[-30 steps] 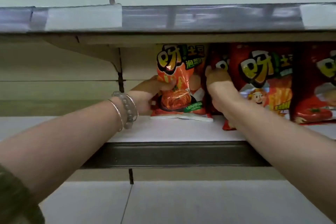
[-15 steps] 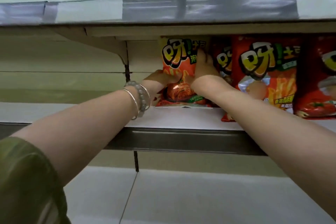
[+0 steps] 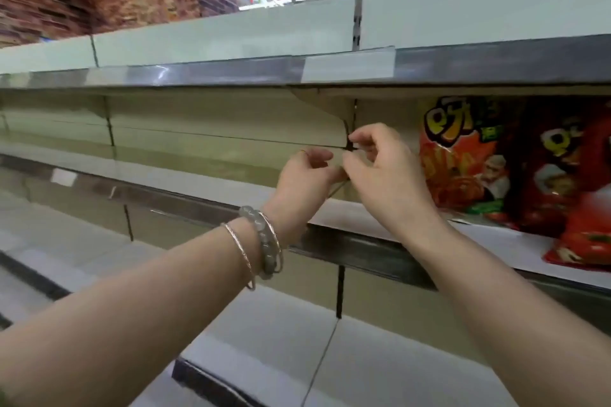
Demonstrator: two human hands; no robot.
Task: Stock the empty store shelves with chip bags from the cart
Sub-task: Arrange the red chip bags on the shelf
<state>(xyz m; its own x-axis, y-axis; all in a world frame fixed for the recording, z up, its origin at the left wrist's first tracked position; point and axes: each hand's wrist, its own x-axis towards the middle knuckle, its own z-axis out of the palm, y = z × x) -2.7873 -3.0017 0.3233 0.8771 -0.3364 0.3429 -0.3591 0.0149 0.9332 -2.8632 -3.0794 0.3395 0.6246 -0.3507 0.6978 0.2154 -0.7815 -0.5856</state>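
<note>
Both hands empty
Left hand (image 3: pixel 304 177) and right hand (image 3: pixel 385 172) hang loosely curled; I'd stand the next one upright right beside the orange bag (image 3: pixel 461 155).

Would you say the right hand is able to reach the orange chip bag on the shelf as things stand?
Probably yes. The right hand hovers empty just left of the orange chip bag, at about its height, and nothing stands between them on the shelf.
</note>
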